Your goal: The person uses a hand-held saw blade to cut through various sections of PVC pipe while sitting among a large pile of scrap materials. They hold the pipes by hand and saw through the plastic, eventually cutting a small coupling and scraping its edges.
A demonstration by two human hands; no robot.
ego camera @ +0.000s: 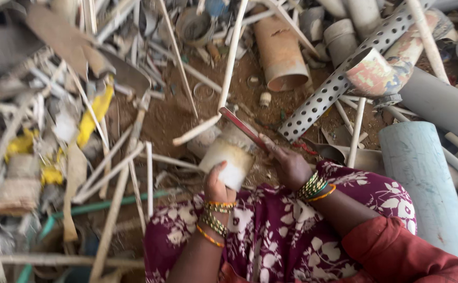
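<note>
My left hand (216,184) grips the near end of a short, dirty white pipe piece (228,159) that rests over my lap. My right hand (288,164) is shut on the handle of a long flat blade with a reddish edge (242,126), which slants up and left over the pipe's far end. Both wrists carry several green, gold and orange bangles. My knees, in maroon flowered cloth (276,230), fill the bottom of the view.
Scrap plastic surrounds me on brown dirt: thin white pipes and yellow pieces (95,112) at left, an orange-brown pipe (280,52) ahead, a perforated grey tube (339,78), a pale blue wide pipe (423,178) and a grey one (441,102) at right.
</note>
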